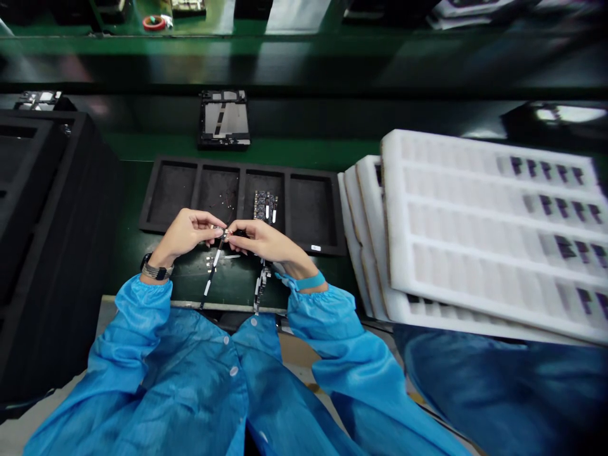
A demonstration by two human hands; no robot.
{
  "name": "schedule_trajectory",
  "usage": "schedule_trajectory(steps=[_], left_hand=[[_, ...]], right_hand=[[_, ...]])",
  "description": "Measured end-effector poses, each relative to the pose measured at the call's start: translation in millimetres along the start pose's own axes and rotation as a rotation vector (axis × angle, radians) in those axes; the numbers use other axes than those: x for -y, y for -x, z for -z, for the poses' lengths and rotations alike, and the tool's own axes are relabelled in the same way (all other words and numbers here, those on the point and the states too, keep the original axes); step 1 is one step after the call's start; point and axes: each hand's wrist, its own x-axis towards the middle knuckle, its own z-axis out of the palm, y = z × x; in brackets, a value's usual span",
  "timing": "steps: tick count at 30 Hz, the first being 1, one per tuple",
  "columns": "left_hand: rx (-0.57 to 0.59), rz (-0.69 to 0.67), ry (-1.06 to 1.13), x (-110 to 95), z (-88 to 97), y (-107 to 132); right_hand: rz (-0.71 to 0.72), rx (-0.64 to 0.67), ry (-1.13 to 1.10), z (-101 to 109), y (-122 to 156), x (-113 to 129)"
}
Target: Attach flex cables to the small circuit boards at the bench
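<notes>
My left hand (189, 235) and my right hand (260, 240) meet at the front edge of a black foam tray (241, 166). Fingertips of both pinch the upper end of a thin black-and-white ribbon cable (214, 266), which slants down toward the bench edge. The small part at its top is mostly covered by my fingers. Below my right wrist lies a bunch of similar strips (261, 283). Small flat pieces (209, 261) rest on the green bench beside the cable. Several small circuit boards (262, 206) sit in a tray compartment behind my right hand.
A tall stack of black foam trays (71, 164) borders the left. White foam trays (456, 209) with dark parts in their slots are piled at the right. Behind the black tray stands a dark device frame (224, 119). Red tape (154, 23) lies on the far shelf.
</notes>
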Motion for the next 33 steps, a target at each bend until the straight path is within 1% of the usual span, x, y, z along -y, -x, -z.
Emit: schedule_trajectory(steps=[5, 9, 14, 17, 19, 23, 28, 31, 33], left_hand=[[0.000, -0.005, -0.005, -1, 0.4, 1], [-0.002, 0.000, -0.002, -2, 0.9, 1], [0.004, 0.002, -0.011, -2, 0.3, 1], [-0.002, -0.022, -0.006, 0, 0.1, 1], [0.003, -0.039, -0.046, 1, -0.2, 1], [0.048, -0.056, -0.180, 0, -3.2, 2], [0.020, -0.096, -0.219, -3, -10.7, 3], [-0.007, -0.103, -0.219, -3, -13.2, 4], [-0.033, -0.102, -0.219, -1, -13.6, 4]], right_hand=[[-0.010, 0.020, -0.046, 0, 1, -3], [0.022, 0.040, -0.109, 1, 2, -4], [0.004, 0.044, -0.118, 1, 2, -4], [0.038, 0.044, -0.130, 2, 2, -5], [0.050, 0.052, -0.137, 2, 2, -5], [0.038, 0.049, -0.138, 3, 3, -6], [0.049, 0.064, -0.113, 4, 4, -9], [0.064, 0.025, -0.080, 2, 2, -12], [0.082, -0.062, -0.012, 0, 0, -14]])
